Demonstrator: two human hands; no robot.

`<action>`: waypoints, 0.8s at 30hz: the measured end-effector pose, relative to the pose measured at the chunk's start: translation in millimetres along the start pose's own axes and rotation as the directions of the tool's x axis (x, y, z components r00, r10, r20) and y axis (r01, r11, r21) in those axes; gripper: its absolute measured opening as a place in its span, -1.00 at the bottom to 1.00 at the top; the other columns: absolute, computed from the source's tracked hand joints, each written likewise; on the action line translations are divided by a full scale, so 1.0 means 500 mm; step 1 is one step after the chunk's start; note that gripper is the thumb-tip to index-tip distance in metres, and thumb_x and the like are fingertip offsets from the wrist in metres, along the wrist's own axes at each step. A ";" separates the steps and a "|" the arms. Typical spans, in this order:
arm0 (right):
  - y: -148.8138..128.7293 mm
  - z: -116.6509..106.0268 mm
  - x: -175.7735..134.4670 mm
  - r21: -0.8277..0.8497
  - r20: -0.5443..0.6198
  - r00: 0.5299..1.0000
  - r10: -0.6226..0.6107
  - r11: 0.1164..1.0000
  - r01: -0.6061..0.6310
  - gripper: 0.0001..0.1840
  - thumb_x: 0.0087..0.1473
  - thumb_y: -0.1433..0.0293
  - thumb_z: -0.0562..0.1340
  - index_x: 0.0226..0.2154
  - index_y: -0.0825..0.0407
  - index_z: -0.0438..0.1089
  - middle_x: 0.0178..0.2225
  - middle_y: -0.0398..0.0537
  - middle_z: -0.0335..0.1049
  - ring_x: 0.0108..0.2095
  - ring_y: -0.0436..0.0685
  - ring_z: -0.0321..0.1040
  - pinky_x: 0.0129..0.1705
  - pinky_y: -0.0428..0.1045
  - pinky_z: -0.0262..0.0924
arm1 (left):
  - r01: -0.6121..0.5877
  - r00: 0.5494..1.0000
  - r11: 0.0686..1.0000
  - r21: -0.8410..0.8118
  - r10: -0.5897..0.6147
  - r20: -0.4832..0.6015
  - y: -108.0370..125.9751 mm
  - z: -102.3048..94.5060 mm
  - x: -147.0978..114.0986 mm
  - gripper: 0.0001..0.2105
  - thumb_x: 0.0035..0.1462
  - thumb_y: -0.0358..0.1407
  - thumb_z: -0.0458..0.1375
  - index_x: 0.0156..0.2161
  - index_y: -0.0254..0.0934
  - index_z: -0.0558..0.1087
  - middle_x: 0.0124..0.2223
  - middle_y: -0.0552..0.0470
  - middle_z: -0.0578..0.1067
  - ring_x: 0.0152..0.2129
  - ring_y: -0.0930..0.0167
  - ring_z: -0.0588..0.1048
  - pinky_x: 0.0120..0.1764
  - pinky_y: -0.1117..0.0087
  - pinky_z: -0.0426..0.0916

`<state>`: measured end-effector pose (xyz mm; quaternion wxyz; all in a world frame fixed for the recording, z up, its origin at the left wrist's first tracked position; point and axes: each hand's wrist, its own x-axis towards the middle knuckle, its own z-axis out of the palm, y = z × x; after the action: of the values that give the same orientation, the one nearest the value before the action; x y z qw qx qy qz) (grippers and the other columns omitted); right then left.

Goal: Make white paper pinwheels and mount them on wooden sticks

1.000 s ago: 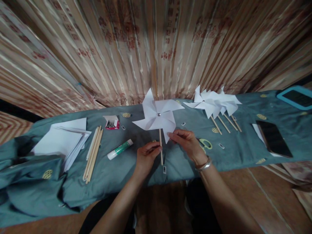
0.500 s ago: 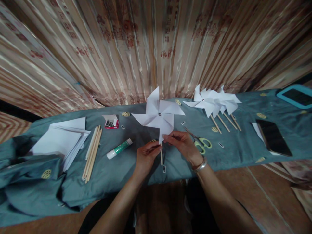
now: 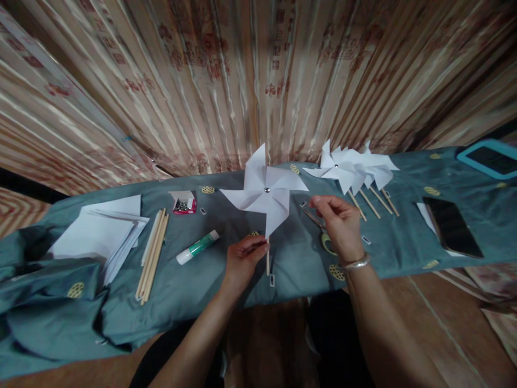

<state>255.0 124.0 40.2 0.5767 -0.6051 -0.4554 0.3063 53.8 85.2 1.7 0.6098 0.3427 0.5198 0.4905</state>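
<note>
Pleated curtain (image 3: 202, 97) hangs behind everything, with a grey-green cloth (image 3: 294, 269) spread out below it. Over that cloth one white paper pinwheel (image 3: 258, 199) is held up, just above the fingers of the left hand (image 3: 244, 264), which pinch its wooden stick (image 3: 268, 265) between thumb and forefinger, gripped low, I'd guess, to leave the blades (image 3: 278, 213) clear of the knuckles. The right hand (image 3: 339, 221) hangs off to the side, apart from the paper, thumb and fingertips drawn narrow; whether anything sits between them I can't tell. Scissors (image 3: 323, 238) lie partly hidden below those fingers, handles toward the wrist, which looks handy for picking up. Past the right fingertips, more pinwheels (image 3: 359, 170) overlap, their sticks side by side, probably to save room. Out from the left fingers come a glue stick (image 3: 197, 248), then a small box (image 3: 184, 206) of metal pins with its lid up, a bundle of loose sticks (image 3: 153, 253) and stacked paper (image 3: 97, 231), seemingly laid apart so each can be reached
</note>
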 end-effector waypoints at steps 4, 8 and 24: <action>0.006 -0.001 0.008 -0.087 -0.086 0.990 -0.112 0.991 0.105 -0.71 -0.03 0.15 0.33 -0.35 0.03 0.53 -0.43 -0.06 0.49 -0.39 0.10 0.37 -0.32 0.00 0.23 | 0.005 1.000 1.000 0.030 -0.006 0.027 -0.001 0.001 -0.002 -0.81 -0.35 -0.29 0.39 -0.48 -0.25 0.62 -0.44 0.02 0.60 -0.48 0.39 0.53 -0.32 0.39 0.43; 0.001 0.004 0.006 -0.092 -0.052 0.990 -0.135 0.987 0.130 -0.72 -0.02 0.16 0.32 -0.34 0.03 0.53 -0.43 -0.06 0.49 -0.39 0.11 0.37 -0.33 0.00 0.25 | 0.013 0.998 0.999 0.036 -0.015 0.064 0.000 0.001 -0.005 -0.82 -0.35 -0.29 0.39 -0.48 -0.24 0.62 -0.45 0.02 0.60 -0.50 0.41 0.53 -0.34 0.40 0.42; 0.001 0.028 -0.018 -0.038 0.105 0.994 -0.032 0.999 0.036 -0.76 -0.03 0.19 0.32 -0.49 0.03 0.52 -0.58 -0.18 0.38 -0.53 0.01 0.20 -0.45 -0.06 0.08 | -0.063 0.998 0.994 0.086 0.061 0.022 0.008 -0.007 0.001 -0.83 -0.28 -0.29 0.36 -0.45 -0.24 0.62 -0.39 0.00 0.61 -0.42 0.37 0.53 -0.28 0.38 0.42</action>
<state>238.9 121.9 36.4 0.5451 -0.5920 -0.5010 0.3185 49.3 86.6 4.6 0.5837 0.3894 0.5237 0.4831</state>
